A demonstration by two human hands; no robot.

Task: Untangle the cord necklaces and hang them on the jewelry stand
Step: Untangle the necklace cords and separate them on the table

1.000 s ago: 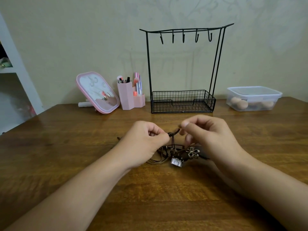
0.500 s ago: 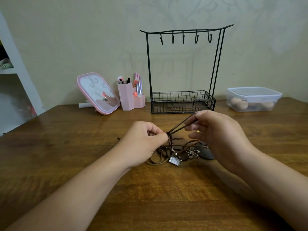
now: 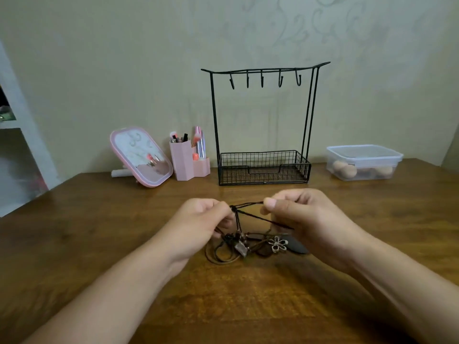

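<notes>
A tangle of dark cord necklaces (image 3: pixel 248 242) lies on the wooden table (image 3: pixel 99 232), with a square silver pendant (image 3: pixel 241 248), a flower pendant (image 3: pixel 278 244) and a dark flat pendant partly hidden under my right hand. My left hand (image 3: pixel 201 222) pinches the cords at a knot. My right hand (image 3: pixel 300 214) pinches a dark cord strand stretched out from that knot. The black wire jewelry stand (image 3: pixel 263 120) stands behind, its several hooks bare and its basket at the base.
A pink-framed mirror (image 3: pixel 141 157) and a pink organizer with cosmetics (image 3: pixel 188 160) stand left of the stand. A lidded clear plastic box (image 3: pixel 363 162) sits at the right. A white shelf unit is at the far left edge.
My right hand drew a cord strand away from the knot, first up and back, now lower and level with my left hand. My left hand has kept its pinch at the knot.
</notes>
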